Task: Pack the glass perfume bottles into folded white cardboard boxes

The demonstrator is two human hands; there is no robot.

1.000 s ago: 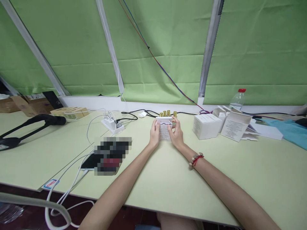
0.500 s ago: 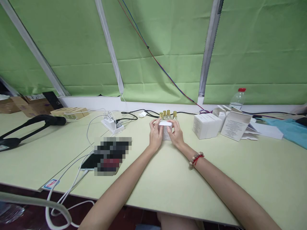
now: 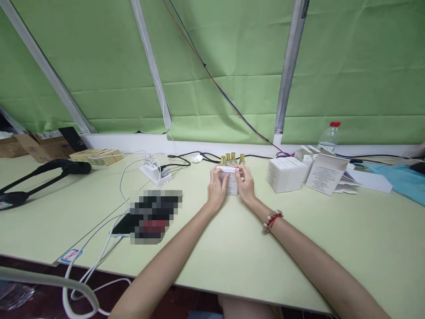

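Note:
A small white printed carton [image 3: 231, 184] stands upright on the table between my two hands. My left hand [image 3: 216, 188] is wrapped round its left side, fingertips at the top edge. My right hand [image 3: 245, 184] grips the right side, with thumb and fingers bent at the upper corner. The carton's top looks closed or nearly so; I cannot tell whether the flap is tucked in. Just behind it stand several small glass bottles with gold caps [image 3: 233, 156], their lower parts hidden by the carton and my fingers.
To the right are a white box [image 3: 287, 174], an opened printed carton [image 3: 327, 174], a clear bottle with a red cap [image 3: 329, 137] and a blue cloth [image 3: 396, 177]. A power strip [image 3: 156, 174], white cables and a partly pixelated phone [image 3: 122, 225] lie left. Yellow boxes [image 3: 96, 156] sit farther back.
The carton's raised top has come down a little. My right thumb and fingers have shifted from its front to the upper right corner; my left hand has barely moved.

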